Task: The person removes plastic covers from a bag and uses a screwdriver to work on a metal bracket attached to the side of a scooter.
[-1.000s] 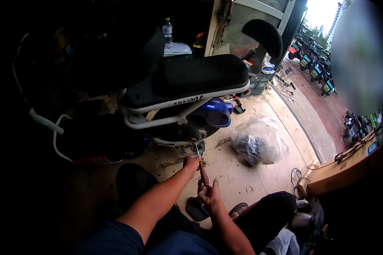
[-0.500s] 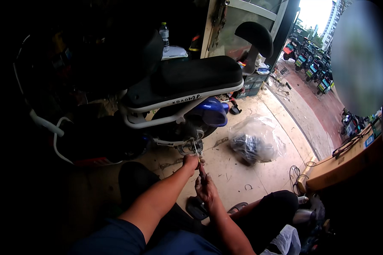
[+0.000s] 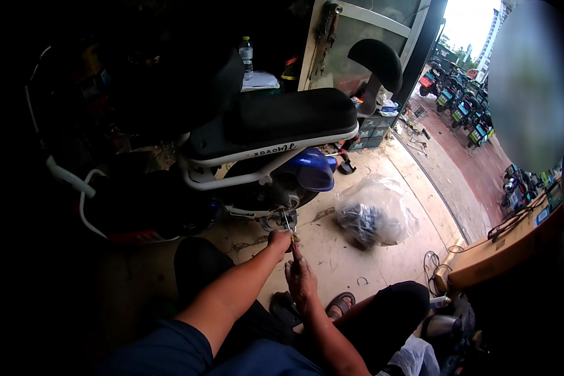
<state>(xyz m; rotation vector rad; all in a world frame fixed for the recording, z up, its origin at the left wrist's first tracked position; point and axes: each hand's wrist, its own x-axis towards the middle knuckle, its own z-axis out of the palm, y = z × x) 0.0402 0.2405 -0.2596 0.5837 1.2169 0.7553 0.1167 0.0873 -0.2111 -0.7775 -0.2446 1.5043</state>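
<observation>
My left hand [image 3: 280, 240] is closed around a slim tool that looks like a screwdriver, near the top of its handle. The screwdriver's reddish handle [image 3: 296, 252] runs down into my right hand [image 3: 301, 280], whose fingers are closed on it. Its thin shaft points up at a dark metal part [image 3: 277, 220] low beside the rear wheel of an electric scooter [image 3: 276, 141]. The shaft's tip is too small to make out against that part. The scooter has a black seat, white side rails and a blue rear panel [image 3: 313, 168].
A clear plastic bag [image 3: 376, 213] with dark contents lies on the pale floor to the right. Further right are a cardboard box [image 3: 501, 250] and loose black cable [image 3: 433, 266]. Parked scooters [image 3: 460, 103] stand outside. A bottle [image 3: 246, 56] stands behind the seat.
My right hand has shifted slightly left and down along with the handle. More of my sandalled foot shows. The scene has moved a little in the picture; the scooter has stayed in place.
</observation>
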